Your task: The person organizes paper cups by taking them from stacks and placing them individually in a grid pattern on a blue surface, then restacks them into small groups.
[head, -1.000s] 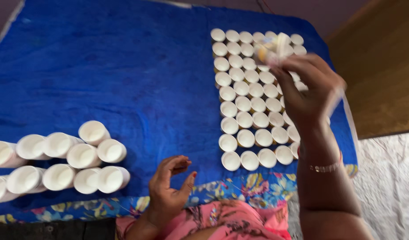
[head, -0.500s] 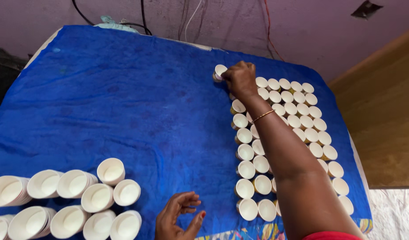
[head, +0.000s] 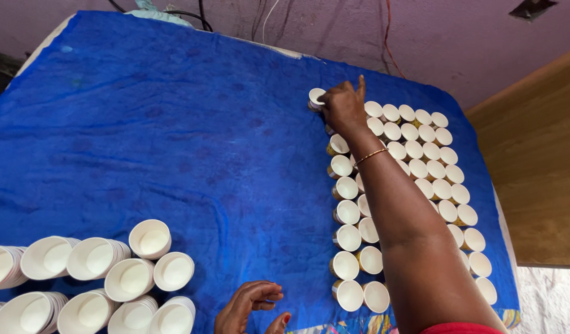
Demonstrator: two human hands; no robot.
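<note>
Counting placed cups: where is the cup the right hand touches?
Head view, right of centre: the cup stands at the cup grid's far left corner, under the right hand's fingertips.

Right hand (head: 344, 105) outstretched, left hand (head: 248, 307) half-curled

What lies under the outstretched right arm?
Upright paper cups in rows on the blue cloth. The right hand and forearm cover several cups in the middle columns; those cannot be seen.

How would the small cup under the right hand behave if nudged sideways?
The cup looks like thin paper and empty, so probably very light and apt to slide or tip. It stands on a wrinkled blue cloth, which may catch its base. The right hand touches it.
</note>
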